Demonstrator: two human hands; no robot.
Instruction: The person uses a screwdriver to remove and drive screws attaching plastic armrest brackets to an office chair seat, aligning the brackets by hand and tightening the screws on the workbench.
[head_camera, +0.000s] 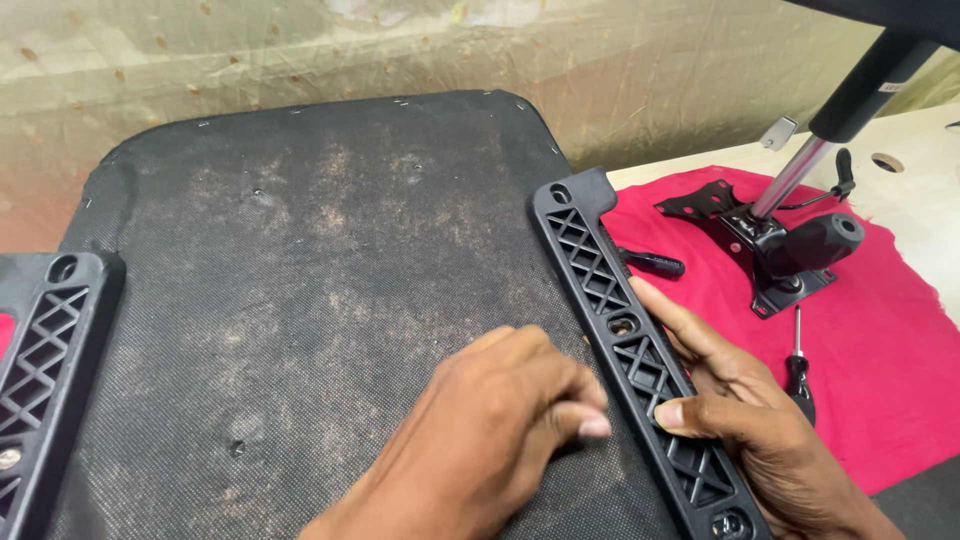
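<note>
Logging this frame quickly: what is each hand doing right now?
Left hand: loosely curled, resting on the seat underside, holding nothing visible.
Right hand: open, gripping the black lattice bracket by its edge.

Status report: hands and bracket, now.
Left hand loosely curled on seat underside. Right hand grips right armrest bracket. Screwdriver beside it, on red cloth.

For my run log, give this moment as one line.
left hand: fingers curled, on seat underside | right hand: steadying right bracket | screwdriver: on red cloth
</note>
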